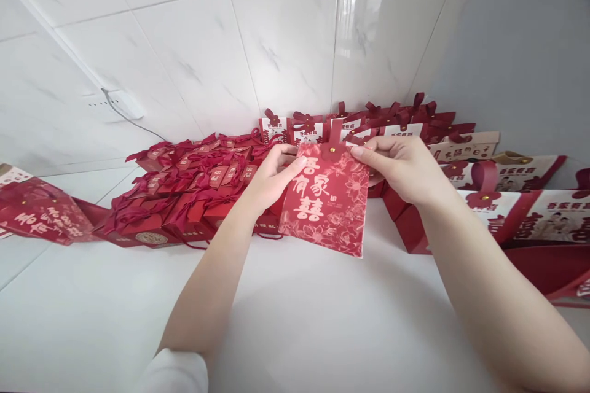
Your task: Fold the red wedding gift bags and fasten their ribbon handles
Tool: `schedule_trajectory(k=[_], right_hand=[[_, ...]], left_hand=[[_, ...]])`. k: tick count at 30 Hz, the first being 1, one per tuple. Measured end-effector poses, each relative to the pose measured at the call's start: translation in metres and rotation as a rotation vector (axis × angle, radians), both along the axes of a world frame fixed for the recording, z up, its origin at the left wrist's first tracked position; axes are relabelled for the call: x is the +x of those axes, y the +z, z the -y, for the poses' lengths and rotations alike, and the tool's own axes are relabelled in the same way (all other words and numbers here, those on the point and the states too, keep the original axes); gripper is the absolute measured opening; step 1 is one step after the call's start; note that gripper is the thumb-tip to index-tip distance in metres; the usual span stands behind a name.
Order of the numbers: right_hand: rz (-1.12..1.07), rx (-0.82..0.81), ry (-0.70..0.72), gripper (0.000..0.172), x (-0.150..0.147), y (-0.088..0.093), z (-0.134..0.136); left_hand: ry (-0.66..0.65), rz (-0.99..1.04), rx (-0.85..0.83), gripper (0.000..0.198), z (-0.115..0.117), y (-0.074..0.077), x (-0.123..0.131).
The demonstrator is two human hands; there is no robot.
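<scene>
Red paper gift bag [328, 202], flat, rectangular, floral print w/ pale characters, gold snap on top tab. Held above white floor [295, 319], long axis near vertical, top edge up, bottom tilted slightly right. Left hand [271, 175] pinches top left corner; right hand [401, 169] pinches top right corner. Behind: ribboned red boxes [184, 196] at left, standing bags [507, 190] w/ bows at right, along tiled wall [276, 31].

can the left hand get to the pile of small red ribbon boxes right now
Probably not at once: the left hand grips the red gift bag together with the right hand. The ribbon boxes lie just beside it, nothing between.
</scene>
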State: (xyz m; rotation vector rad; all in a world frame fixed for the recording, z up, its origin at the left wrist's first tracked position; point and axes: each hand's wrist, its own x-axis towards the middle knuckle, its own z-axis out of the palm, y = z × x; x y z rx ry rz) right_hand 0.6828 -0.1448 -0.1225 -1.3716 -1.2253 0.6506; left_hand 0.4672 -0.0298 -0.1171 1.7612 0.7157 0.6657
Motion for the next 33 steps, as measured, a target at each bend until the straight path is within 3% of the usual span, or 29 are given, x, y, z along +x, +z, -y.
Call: schedule_trajectory(k=[4,7,11,15,17,21,23,33], right_hand=[[0.017,0.210,-0.208,0.030,0.002,-0.001,0.002],[0.028,0.296,-0.335,0.032,0.004,-0.001,0.003],[-0.041,0.306,-0.322,0.030,0.001,0.003,0.005],[0.054,0.294,-0.444,0.032,0.000,0.005,0.003],[0.115,0.207,-0.395,0.036,0.001,0.003,0.001],[0.074,0.001,-0.065,0.049,-0.005,-0.006,-0.005],[0.020,-0.027,0.036,0.050,-0.012,-0.011,-0.008],[-0.224,0.064,0.189,0.038,-0.021,-0.012,-0.009]], left_hand=[[-0.174,-0.098,-0.272,0.054,0.010,0.004,-0.002],[-0.257,-0.165,-0.377,0.062,0.014,0.003,0.000],[-0.237,0.008,-0.397,0.055,0.016,0.000,0.007],[-0.120,0.148,-0.332,0.051,0.013,-0.002,0.010],[-0.061,0.174,-0.307,0.055,0.011,-0.002,0.011],[-0.001,0.176,-0.286,0.060,0.010,-0.001,0.011],[0.016,0.149,-0.278,0.062,0.011,-0.001,0.012],[0.052,0.082,-0.316,0.065,0.011,-0.007,0.017]])
